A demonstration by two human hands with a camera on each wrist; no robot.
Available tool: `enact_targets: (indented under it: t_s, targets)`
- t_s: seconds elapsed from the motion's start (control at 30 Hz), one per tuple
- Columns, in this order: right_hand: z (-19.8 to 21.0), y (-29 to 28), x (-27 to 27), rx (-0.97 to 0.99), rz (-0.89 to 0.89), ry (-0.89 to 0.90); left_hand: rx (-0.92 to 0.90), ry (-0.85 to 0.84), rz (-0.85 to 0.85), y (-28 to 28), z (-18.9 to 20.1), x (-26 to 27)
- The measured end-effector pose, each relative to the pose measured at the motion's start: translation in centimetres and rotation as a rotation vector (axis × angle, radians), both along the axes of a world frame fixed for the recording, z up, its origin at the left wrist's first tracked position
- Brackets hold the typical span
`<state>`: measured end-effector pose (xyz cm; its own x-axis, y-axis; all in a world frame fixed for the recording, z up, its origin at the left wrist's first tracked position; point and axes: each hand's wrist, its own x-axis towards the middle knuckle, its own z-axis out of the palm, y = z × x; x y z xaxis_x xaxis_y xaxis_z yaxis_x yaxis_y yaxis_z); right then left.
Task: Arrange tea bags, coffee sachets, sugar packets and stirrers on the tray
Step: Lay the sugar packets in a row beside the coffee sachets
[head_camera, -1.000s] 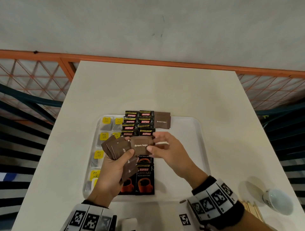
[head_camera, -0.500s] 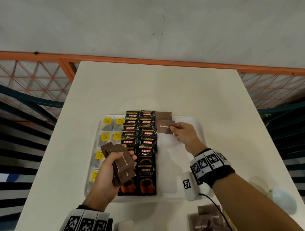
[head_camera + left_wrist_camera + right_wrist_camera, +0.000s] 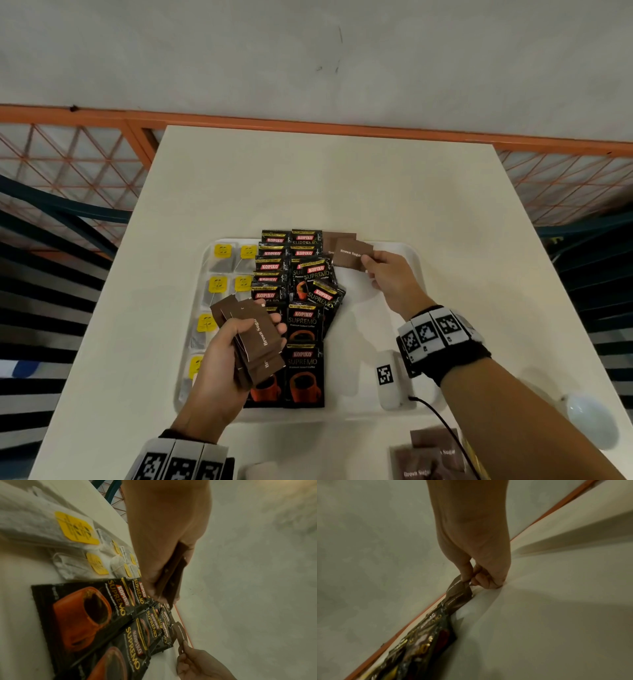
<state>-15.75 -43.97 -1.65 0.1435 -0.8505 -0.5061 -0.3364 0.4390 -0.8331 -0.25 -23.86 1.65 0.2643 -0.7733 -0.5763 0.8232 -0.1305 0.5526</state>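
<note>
Right hand [image 3: 388, 278] pinches 1 sugar packet [image 3: 352, 257] near the tray [image 3: 394, 305]'s far edge; left hand [image 3: 222, 363] grips a fanned stack [image 3: 255, 339]. Nearby coffee sachets [image 3: 310, 308] already sit skewed; a brushing wrist could scatter them.

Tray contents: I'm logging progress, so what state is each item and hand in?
Left hand: grips fanned sugar packets.
Right hand: pinches one sugar packet, overlapping another on the tray.
Coffee sachets: two overlapping columns, some skewed.
Tea bags: flat, in columns.
</note>
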Motion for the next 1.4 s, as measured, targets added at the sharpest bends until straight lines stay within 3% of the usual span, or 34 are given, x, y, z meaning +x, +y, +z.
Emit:
enact_targets:
  t_s: [0.37, 0.6, 0.77, 1.0, 1.2, 1.4]
  targets:
    - [0.2, 1.4, -0.4, 0.064, -0.063, -0.110, -0.002, 0.012, -0.009, 0.2, 0.0, 0.2]
    - [2.1, 4.1, 1.3, 0.210, 0.005, -0.206, 0.000, 0.003, -0.018, 0.1, 0.3, 0.0]
    - [1.2, 5.1, 2.7, 0.197, -0.078, -0.170, 0.003, 0.015, -0.020, 0.2, 0.4, 0.2]
    - [1.5, 5.7, 3.3, 0.255, -0.156, -0.254, 0.008, 0.030, -0.021, 0.4, 0.4, 0.2]
    - [1.7, 4.5, 2.2, 0.073, -0.137, -0.085, 0.003, 0.023, -0.004, 0.2, 0.3, 0.3]
    - [0.5, 4.8, 2.7, 0.170, -0.042, -0.032, 0.025, 0.001, -0.015, 0.2, 0.1, 0.1]
